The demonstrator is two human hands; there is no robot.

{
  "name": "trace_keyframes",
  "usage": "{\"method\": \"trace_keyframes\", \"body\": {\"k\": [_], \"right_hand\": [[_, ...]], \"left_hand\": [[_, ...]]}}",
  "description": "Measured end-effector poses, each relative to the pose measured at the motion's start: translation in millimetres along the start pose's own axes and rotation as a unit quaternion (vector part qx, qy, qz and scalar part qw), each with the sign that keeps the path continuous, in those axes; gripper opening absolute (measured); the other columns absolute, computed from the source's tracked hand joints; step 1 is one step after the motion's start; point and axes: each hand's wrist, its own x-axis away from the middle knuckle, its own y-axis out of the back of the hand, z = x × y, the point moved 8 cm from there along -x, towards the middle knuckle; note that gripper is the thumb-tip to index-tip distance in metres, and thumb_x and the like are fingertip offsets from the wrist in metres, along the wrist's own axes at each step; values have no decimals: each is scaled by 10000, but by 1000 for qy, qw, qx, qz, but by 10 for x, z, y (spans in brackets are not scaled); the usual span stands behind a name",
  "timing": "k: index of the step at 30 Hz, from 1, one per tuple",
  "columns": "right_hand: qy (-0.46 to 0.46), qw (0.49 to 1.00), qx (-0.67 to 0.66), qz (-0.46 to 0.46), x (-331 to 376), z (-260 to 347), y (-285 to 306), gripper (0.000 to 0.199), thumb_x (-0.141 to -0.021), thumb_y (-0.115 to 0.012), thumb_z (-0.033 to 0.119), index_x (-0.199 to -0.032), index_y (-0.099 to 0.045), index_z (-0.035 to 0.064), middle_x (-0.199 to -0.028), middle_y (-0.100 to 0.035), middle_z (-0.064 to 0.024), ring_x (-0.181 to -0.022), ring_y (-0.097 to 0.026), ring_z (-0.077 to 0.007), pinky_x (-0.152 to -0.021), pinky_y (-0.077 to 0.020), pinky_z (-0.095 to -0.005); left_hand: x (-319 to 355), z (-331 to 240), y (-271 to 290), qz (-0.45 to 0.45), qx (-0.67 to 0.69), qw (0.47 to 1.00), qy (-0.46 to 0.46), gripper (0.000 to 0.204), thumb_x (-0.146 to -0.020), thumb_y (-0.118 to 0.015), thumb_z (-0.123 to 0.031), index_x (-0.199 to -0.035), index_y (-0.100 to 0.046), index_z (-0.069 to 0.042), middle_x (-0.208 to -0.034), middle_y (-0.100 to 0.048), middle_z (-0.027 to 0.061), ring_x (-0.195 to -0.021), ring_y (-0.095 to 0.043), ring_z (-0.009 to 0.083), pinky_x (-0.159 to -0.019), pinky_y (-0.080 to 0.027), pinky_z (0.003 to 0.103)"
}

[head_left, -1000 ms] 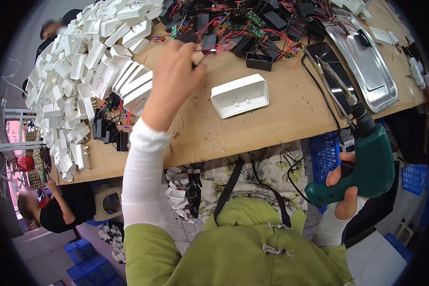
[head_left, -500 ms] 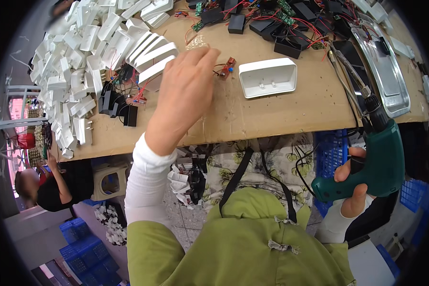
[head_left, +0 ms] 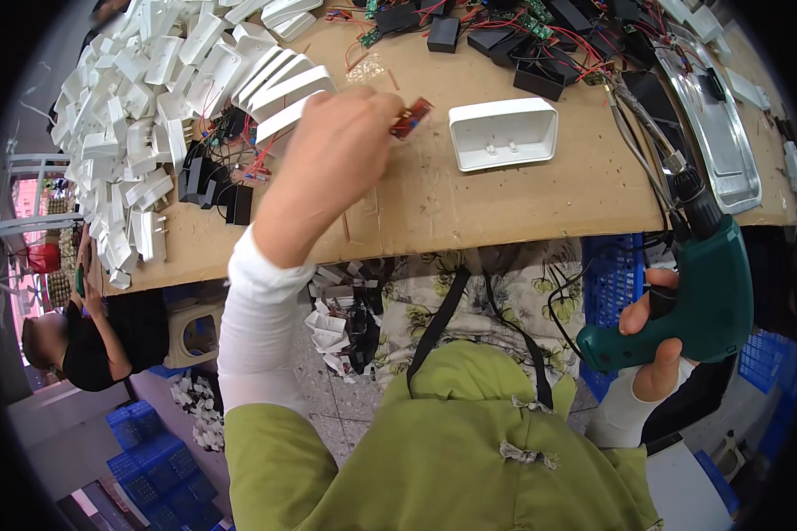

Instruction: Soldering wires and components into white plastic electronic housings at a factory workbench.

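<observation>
My left hand (head_left: 341,159) is over the cardboard-covered table, its fingers closed on a small reddish circuit board (head_left: 412,118) that sticks out to the right of the fingertips. A white plastic housing (head_left: 540,137) lies to the right of that hand, its open side toward me and small pegs inside. In my right hand (head_left: 651,327) is a green soldering gun (head_left: 713,292) with a black collar. Its metal barrel (head_left: 655,137) points up and left over the table's right side. Part of the right hand is hidden behind the gun's grip.
White housings (head_left: 137,142) are heaped at the left, with black boxes (head_left: 208,181) and wires beside them. More black boxes (head_left: 540,78), green boards and red wires lie at the back. A metal tray (head_left: 735,177) stands at the right. Another person (head_left: 97,345) sits at the lower left.
My left hand has shifted slightly left and down, and the red circuit board, previously on the table beside it, is now in its fingers. The soldering gun has hardly moved.
</observation>
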Motion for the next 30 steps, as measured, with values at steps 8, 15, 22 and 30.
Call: {"method": "trace_keyframes", "body": {"k": [8,15,22,30], "right_hand": [[-2,1000,10,-11,-2,20,-51,731,-721,-655,464,-1117,-432,-108,-958,-561,-155,-609,-571,-114,-493,-443,-181],[5,1000,10,21,-2,6,-137,720,-734,-641,461,-1127,-426,-103,-990,-546,-179,-603,-566,-119,-500,-437,-181],[43,996,-18,76,12,8,-146,638,-814,-575,354,-1222,-334,-74,-1115,-473,-238,-666,-521,-126,-533,-450,-218],[49,999,7,10,11,43,-96,692,-766,-622,414,-1168,-388,-98,-1027,-534,-214,-609,-562,-119,-497,-435,-179]], "left_hand": [[321,-187,917,-134,-249,958,-49,121,-672,-594,-77,-780,-647,-92,-722,-507,46,-668,-518,201,-651,-380,301],[807,149,852,-208,22,975,76,186,-744,-552,9,-902,-633,-45,-779,-593,84,-688,-573,187,-654,-432,270],[1085,472,643,-339,427,820,175,222,-817,-473,46,-1019,-565,56,-904,-615,116,-798,-600,180,-762,-463,279],[783,497,889,-194,433,873,117,168,-830,-484,34,-974,-571,28,-849,-623,99,-754,-589,131,-656,-468,219]]}}
